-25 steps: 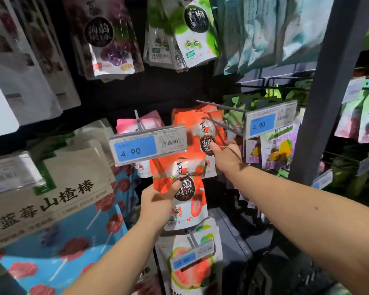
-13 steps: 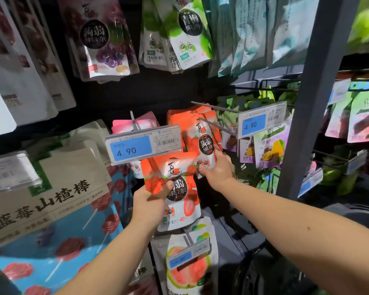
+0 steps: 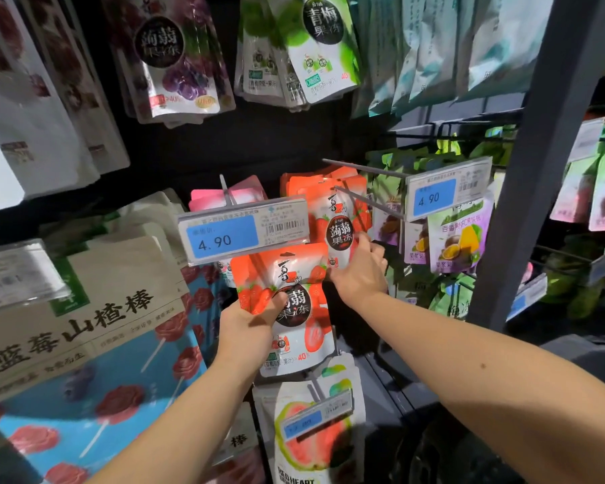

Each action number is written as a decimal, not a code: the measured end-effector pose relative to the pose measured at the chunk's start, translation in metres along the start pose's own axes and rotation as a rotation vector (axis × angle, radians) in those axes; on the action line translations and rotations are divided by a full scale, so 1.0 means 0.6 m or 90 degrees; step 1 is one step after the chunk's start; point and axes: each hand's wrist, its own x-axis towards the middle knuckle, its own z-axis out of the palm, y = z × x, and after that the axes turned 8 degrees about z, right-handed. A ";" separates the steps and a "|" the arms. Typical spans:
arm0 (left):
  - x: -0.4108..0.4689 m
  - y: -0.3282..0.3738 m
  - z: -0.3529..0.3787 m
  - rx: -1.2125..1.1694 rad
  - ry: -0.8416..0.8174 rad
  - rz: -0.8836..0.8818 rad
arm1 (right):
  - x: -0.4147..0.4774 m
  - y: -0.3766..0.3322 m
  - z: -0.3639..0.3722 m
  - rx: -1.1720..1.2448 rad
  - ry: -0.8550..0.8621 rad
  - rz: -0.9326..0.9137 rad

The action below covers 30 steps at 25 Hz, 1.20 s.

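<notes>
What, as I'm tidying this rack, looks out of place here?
One loose strawberry pouch is off its peg, held by the left hand. The right hand pinches the hanging strawberry pouch, which hangs slightly askew. Nothing looks torn or spilled.

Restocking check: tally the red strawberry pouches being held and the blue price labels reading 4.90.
Red strawberry plastic pouches held: 2
Blue rectangular 4.90 price labels: 2
Total: 4

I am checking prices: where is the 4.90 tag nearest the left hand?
Head view, centre-left: the tag sits just above the strawberry pouch that the left hand holds.
</notes>
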 end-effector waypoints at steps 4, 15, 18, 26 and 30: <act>-0.006 0.010 0.000 0.006 -0.010 -0.007 | -0.025 0.017 -0.040 0.027 -0.060 0.024; -0.102 0.086 0.031 -0.082 -0.078 -0.135 | -0.219 0.018 -0.189 0.220 -0.226 0.018; -0.137 0.096 0.042 -0.113 -0.089 -0.154 | -0.245 0.034 -0.207 0.234 -0.191 0.083; -0.197 0.129 0.042 -0.090 -0.080 -0.104 | -0.265 0.057 -0.274 0.289 -0.019 0.068; -0.198 0.146 0.030 -0.055 -0.065 -0.079 | -0.251 0.053 -0.304 0.374 0.025 0.054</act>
